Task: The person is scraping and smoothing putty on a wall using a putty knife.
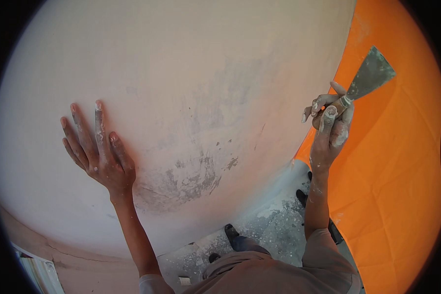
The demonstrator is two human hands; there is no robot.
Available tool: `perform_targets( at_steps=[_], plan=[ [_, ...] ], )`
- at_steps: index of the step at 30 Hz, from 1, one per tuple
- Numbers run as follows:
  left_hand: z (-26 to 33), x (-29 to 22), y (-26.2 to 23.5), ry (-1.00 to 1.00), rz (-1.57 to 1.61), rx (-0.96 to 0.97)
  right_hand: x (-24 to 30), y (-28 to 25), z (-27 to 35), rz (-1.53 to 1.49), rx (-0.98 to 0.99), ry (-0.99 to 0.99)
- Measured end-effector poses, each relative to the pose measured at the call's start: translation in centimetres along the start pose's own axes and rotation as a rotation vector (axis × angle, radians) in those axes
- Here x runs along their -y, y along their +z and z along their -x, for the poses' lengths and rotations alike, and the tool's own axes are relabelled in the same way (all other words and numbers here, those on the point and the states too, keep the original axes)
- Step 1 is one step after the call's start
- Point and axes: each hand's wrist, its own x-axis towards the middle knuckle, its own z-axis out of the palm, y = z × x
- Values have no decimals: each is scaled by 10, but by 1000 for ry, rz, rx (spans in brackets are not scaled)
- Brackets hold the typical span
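My left hand (102,152) lies against the pale wall (157,63), fingers spread and dusted with white. Nothing is in it. On the right, my right hand (330,122) is raised and closed around the wooden handle of a putty knife (372,72). The knife's flat, stained blade points up and to the right, away from the wall, in front of an orange sheet. White smears coat the right thumb and palm. Between the hands, the wall carries a rough grey patch (191,176) with dark scrape marks.
A creased orange sheet (387,196) hangs along the right side, beside the wall's edge. Below, the floor (279,230) is spattered with white, and my dark shoe (230,230) stands close to the wall. Other dark footwear (302,197) shows near the sheet. A brownish band (83,269) runs along the lower left.
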Motion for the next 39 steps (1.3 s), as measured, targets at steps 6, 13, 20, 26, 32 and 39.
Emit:
perform_targets(
  at_steps=[6,13,20,26,32,39],
  plan=[
    [-1,3,3,22,-19,-61,-32,14,56,-206,497,768],
    [-1,1,9,38,17,-117,-47,7,67,-381,110,670],
    [-2,1,10,53,28,-148,-60,9,72,188,506,515],
    [-1,1,10,42,28,-141,-67,3,74,69,271,425],
    [0,3,12,50,21,-142,-61,-1,69,377,573,357],
    [0,-1,14,46,43,-164,-57,-7,76,163,344,352]
  ],
)
